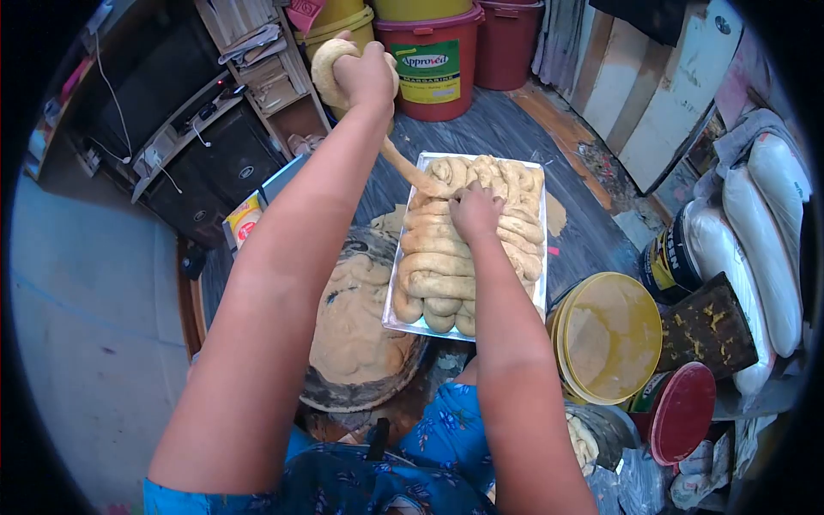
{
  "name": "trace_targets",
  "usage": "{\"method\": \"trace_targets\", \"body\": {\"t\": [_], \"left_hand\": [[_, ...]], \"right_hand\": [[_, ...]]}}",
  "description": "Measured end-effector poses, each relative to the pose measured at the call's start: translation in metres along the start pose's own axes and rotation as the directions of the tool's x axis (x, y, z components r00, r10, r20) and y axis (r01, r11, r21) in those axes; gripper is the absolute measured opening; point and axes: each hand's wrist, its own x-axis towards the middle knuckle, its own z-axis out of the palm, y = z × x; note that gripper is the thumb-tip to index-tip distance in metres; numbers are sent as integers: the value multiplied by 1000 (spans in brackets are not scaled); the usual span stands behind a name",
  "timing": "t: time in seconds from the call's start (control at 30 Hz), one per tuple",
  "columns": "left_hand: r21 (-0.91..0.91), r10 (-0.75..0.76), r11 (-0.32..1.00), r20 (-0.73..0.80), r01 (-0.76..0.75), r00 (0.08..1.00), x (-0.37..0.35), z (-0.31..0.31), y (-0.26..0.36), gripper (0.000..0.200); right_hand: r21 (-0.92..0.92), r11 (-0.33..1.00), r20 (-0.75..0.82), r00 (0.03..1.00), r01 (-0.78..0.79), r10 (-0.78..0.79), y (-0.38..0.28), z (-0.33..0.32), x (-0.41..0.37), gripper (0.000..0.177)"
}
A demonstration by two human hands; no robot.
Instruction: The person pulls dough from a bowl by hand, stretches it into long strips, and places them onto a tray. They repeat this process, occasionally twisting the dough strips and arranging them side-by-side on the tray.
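Observation:
My left hand [365,75] is raised at the upper middle, its fingers wrapped round a thick coil of pale dough [333,70]. From it a dough strand [405,165] hangs down to the upper left part of a metal tray [391,319]. Thick dough ropes [438,262] lie side by side and in folds across the tray. My right hand [477,211] rests on the dough near the tray's upper middle, close to where the strand lands; its fingers are partly bent, with fingertips against the dough.
Below left of the tray stands a dark round basin [360,396] holding brown crumbly material. Right of it are a yellow-lidded bucket [614,335], a red-lidded bucket [684,412] and white sacks [730,275]. Red margarine buckets [429,64] stand behind; a shelf [275,77] is at the back left.

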Motion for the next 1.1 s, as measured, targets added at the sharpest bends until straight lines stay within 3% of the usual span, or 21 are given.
{"method": "trace_targets", "body": {"t": [0.03, 0.13, 0.2, 0.23, 0.27, 0.33, 0.37, 0.4, 0.47, 0.57, 0.67, 0.7, 0.8, 0.83, 0.9, 0.93, 0.97, 1.0, 1.03, 1.07, 1.1], "left_hand": [[-39, -24, 999, 45, 26, 999, -1, 1, -8, 42], [-71, -72, 994, 186, 86, 980, -15, 12, -22, 42], [-66, -53, 995, 331, 79, 942, -37, 21, -28, 34], [46, -144, 989, 480, 140, 865, -48, 23, -22, 30], [165, -245, 969, 605, 182, 758, -56, 26, -17, 26], [457, -442, 887, 804, 61, 397, -57, 36, -30, 27], [476, -431, 869, 863, -134, 264, -60, 38, -37, 34], [526, -491, 830, 847, -186, 206, -62, 40, -43, 40], [516, -460, 832, 847, -203, 266, -65, 43, -60, 44], [506, -396, 837, 824, -209, 405, -59, 44, -90, 47], [643, -600, 766, 698, 27, 392, -46, 37, -111, 47], [680, -615, 733, 664, -2, 425, -48, 30, -102, 46], [634, -657, 741, 619, 220, 430, -43, 5, -181, 46], [691, -689, 699, 583, 183, 431, -43, -1, -183, 46], [796, -745, 597, 503, 103, 438, -50, -20, -184, 46], [777, -722, 626, 545, 67, 426, -54, -27, -184, 46], [757, -699, 653, 584, 33, 412, -57, -34, -184, 46], [734, -674, 679, 622, 0, 399, -57, -40, -184, 46], [753, -653, 646, 629, -123, 422, -55, -44, -188, 42], [756, -653, 644, 621, -114, 434, -49, -47, -191, 42], [758, -651, 644, 614, -104, 446, -39, -48, -192, 43]], "right_hand": [[3, 999, 65, 997, -35, 35, -2, -4, 2, 36], [341, 935, 9, 995, -95, 98, 1, -12, 10, 43], [712, 691, -170, 986, 125, -4, 3, -6, 25, 56], [829, 505, -268, 963, 242, -21, 2, -8, 31, 64], [930, 281, -247, 969, 237, -1, 5, -12, 37, 68], [959, -202, -197, 980, 197, 22, 9, -37, 43, 78], [949, -222, -200, 972, 223, 121, 15, -43, 46, 72], [976, -165, -92, 959, 140, 267, 26, -42, 44, 72], [995, -95, 89, 829, -43, 552, 53, -35, 41, 74], [963, 241, -42, 821, -118, 569, 100, 10, 60, 74], [826, 533, -71, 905, -183, 420, 102, 4, 57, 72], [835, 507, 60, 951, -215, 304, 96, -11, 46, 62], [709, 599, 297, 928, -373, 226, 91, -17, 43, 59], [654, 698, 182, 956, -292, 230, 88, -18, 40, 50], [813, 533, 56, 943, -234, 328, 94, -12, 42, 42], [876, 445, 1, 924, -186, 383, 98, -9, 45, 38], [917, 360, -74, 814, -172, 576, 101, -7, 49, 30], [935, 319, -95, 757, -155, 646, 112, -2, 52, 30], [951, 279, -112, 694, -133, 712, 127, 5, 55, 29], [964, 242, -126, 623, -106, 772, 141, 13, 59, 29], [985, 120, -26, 572, -126, 820, 143, 12, 57, 29]]}}
